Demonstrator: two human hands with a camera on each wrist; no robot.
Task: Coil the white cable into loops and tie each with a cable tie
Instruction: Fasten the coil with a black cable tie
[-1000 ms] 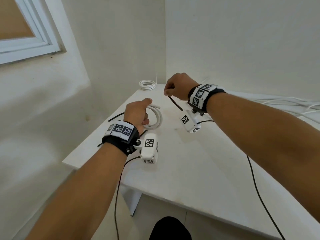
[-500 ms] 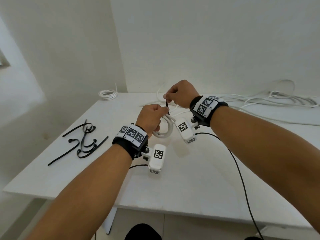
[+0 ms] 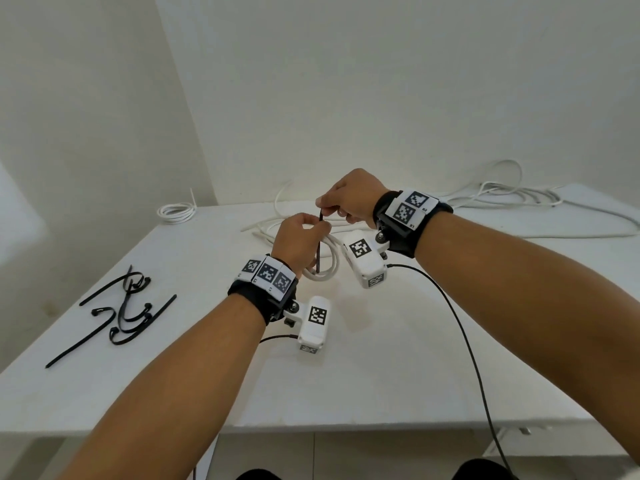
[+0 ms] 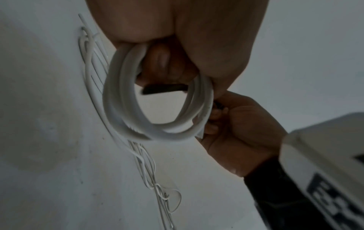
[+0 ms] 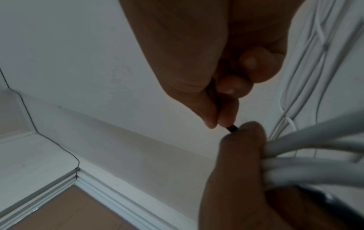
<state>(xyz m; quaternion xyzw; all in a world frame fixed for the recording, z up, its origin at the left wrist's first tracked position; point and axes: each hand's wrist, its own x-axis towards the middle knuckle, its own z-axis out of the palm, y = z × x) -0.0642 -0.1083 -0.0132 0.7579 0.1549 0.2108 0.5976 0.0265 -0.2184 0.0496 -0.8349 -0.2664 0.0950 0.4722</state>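
Note:
My left hand (image 3: 301, 235) grips a small coil of white cable (image 3: 323, 268) above the white table (image 3: 346, 375); in the left wrist view the coil (image 4: 126, 109) hangs as a ring from the curled fingers (image 4: 163, 62). A black cable tie (image 3: 319, 244) runs down across the coil, its lower end passing through the ring (image 4: 163, 90). My right hand (image 3: 349, 199) pinches the tie's upper end between thumb and forefinger, just above the left hand. In the right wrist view the black tip (image 5: 232, 129) shows between the fingertips, beside the held cable strands (image 5: 315, 155).
Several black cable ties (image 3: 121, 310) lie loose on the table's left side. A tied white coil (image 3: 176, 212) sits at the far left corner. Long loose white cable (image 3: 519, 202) sprawls along the back right. A black sensor lead (image 3: 464, 341) trails off the front edge.
The view has swung right and down, away from the window. My hands have come together: the right hand brought the black tie over to the coil in the left hand.

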